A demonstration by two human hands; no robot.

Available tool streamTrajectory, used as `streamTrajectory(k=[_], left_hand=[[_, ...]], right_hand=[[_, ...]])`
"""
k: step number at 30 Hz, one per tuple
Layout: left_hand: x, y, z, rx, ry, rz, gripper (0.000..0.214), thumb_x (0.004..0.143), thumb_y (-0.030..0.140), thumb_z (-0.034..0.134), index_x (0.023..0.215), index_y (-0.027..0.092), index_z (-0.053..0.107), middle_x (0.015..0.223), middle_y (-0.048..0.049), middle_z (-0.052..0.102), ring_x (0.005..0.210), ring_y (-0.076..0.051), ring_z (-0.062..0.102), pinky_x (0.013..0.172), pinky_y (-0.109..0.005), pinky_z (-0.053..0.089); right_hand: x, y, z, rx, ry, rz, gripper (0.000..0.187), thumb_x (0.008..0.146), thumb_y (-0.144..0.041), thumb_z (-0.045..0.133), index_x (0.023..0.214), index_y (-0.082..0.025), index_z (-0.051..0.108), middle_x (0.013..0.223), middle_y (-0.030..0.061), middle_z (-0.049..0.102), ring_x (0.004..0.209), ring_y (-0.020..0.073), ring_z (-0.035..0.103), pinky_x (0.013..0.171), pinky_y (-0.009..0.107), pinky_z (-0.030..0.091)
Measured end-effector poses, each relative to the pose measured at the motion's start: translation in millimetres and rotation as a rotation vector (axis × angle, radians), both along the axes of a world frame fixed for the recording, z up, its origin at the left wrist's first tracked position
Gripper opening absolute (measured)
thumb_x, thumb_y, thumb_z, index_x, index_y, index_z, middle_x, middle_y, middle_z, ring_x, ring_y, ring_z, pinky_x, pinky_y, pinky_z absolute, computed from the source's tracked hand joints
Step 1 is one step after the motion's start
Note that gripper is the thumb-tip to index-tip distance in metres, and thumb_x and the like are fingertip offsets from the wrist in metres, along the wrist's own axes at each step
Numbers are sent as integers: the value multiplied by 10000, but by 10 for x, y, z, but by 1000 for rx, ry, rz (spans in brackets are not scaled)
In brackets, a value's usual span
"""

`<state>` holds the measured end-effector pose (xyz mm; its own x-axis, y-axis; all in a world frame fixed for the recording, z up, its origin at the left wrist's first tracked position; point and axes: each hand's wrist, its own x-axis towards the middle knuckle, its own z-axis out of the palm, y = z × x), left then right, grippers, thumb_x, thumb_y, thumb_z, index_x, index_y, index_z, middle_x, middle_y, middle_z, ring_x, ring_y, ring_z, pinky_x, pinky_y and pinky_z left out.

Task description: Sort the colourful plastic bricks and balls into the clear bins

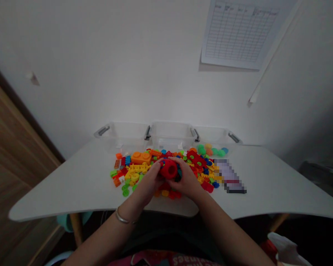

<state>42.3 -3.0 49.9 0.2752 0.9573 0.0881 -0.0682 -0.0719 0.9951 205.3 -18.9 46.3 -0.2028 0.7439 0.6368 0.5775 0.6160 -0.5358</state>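
Both my hands meet over a pile of colourful plastic building pieces [138,170] on the white table [72,184]. My left hand [149,181] and my right hand [186,178] are closed together around a red rounded piece with a hole [169,170], held just above the pile. A silver bangle [124,218] sits on my left wrist. An orange two-stud brick [141,157] lies behind my left hand.
Three clear plastic bins [170,135] stand in a row at the table's back edge against the wall; the right one [215,137] holds coloured balls. A blurred-out flat item [231,176] lies right of the pile. A printed sheet [238,33] hangs on the wall.
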Motion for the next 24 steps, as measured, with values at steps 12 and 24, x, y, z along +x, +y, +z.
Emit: streamTrajectory(k=[12,24], left_hand=[[-400,-67,-378,872,1105,509,560,901,406,456,1411,178,433,1452,-193,421,1379,-354,327,1131,-597,206],[-434,29,-568,987,1193,547,469,911,371,456,1343,200,521,1443,-175,442,1372,-346,342,1126,-606,213]], right_hand=[[624,414,-5,127,417,-452,666,747,-401,645,1319,-183,382,1253,163,542,1015,231,627,843,366,544],[1472,1076,397,-89,35,-919,665,732,-526,616,1259,-145,474,1205,157,611,1049,272,597,899,377,454]])
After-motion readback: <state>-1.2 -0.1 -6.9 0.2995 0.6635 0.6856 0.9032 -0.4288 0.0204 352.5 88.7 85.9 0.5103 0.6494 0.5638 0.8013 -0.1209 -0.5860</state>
